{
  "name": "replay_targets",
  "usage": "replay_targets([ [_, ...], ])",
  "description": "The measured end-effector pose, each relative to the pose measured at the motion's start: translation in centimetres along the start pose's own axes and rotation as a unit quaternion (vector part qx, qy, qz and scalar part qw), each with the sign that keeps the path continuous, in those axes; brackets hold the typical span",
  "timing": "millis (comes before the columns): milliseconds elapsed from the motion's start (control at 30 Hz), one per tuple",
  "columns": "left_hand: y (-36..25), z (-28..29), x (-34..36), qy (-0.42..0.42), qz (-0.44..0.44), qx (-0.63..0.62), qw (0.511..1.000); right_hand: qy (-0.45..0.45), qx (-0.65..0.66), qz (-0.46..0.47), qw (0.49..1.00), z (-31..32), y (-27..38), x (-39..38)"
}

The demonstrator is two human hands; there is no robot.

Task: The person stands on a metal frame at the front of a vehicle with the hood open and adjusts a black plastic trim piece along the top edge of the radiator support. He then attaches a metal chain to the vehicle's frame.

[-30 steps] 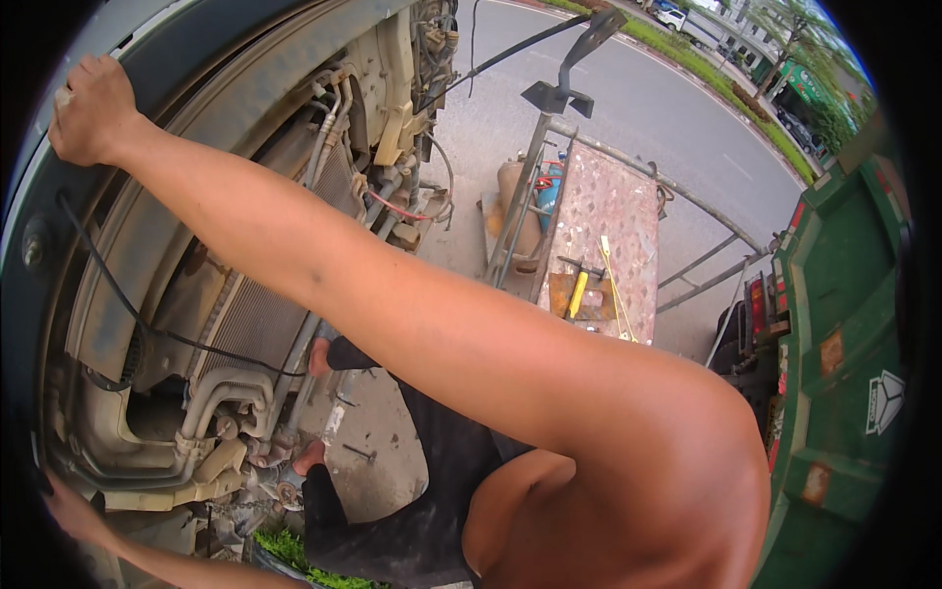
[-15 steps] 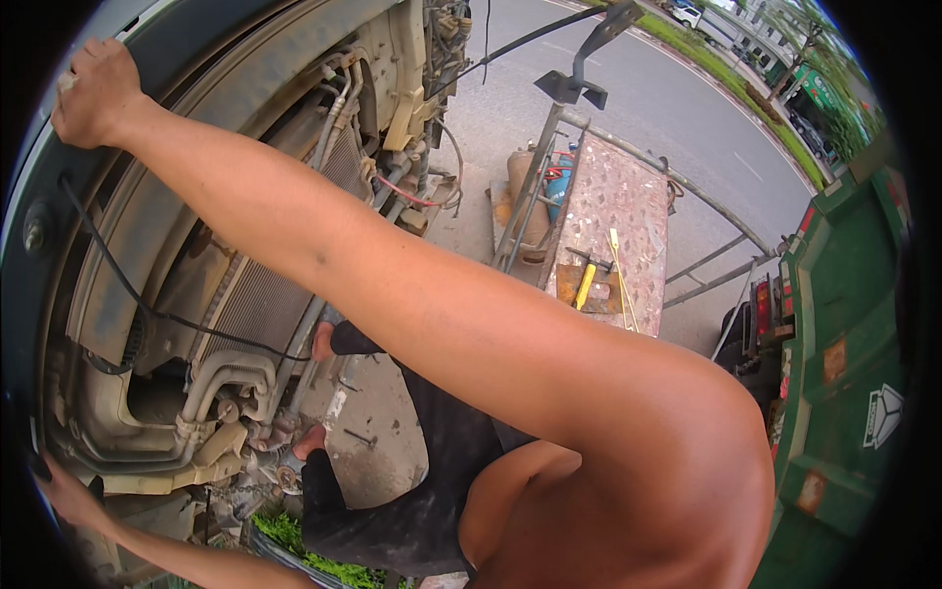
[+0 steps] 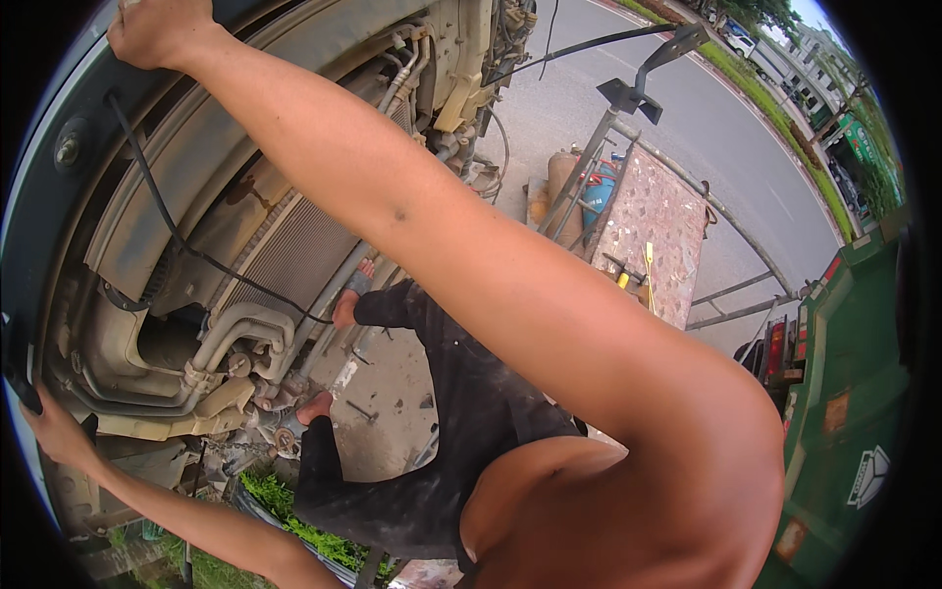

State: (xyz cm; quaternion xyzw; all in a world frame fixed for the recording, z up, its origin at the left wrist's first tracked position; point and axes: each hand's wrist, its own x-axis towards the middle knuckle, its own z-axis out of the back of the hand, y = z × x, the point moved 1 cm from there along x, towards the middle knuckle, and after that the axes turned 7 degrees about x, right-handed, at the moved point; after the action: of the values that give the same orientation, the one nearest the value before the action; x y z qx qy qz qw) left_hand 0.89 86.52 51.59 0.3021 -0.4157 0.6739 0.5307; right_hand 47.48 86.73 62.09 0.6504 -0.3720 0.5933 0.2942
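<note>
Both hands have slid outward on the tilted cab's rim (image 3: 59, 147), right hand (image 3: 157, 31) gripping its top edge, left hand (image 3: 54, 432) clasping its lower edge, steadying it.

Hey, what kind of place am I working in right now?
Likely a roadside vehicle repair spot outdoors: an exposed truck engine bay with a radiator, a paved road, and a work table with tools.

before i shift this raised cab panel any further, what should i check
1. Right hand gripping the panel's top edge: ok.
2. Left hand on the lower edge: ok, though whether it grips firmly, cannot tell.
3. Co-worker in dark clothes below with hands in the engine bay: not ok, not clear of the panel.
4. Black cable hanging loose across the radiator: cannot tell if it will snag.
5. A prop supporting the panel: cannot tell.
</note>
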Motion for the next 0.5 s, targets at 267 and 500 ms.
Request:
replay_targets([
  [267, -0.1, 0.8, -0.1, 0.017, -0.015, 0.009, 1.000, 0.005, -0.010, 0.005, 1.000, -0.5, 0.1, 0.0],
  [500, -0.2, 0.8, 0.0, 0.025, 0.001, 0.013, 1.000, 0.005, -0.017, 0.004, 1.000, -0.7, 0.0, -0.1],
])
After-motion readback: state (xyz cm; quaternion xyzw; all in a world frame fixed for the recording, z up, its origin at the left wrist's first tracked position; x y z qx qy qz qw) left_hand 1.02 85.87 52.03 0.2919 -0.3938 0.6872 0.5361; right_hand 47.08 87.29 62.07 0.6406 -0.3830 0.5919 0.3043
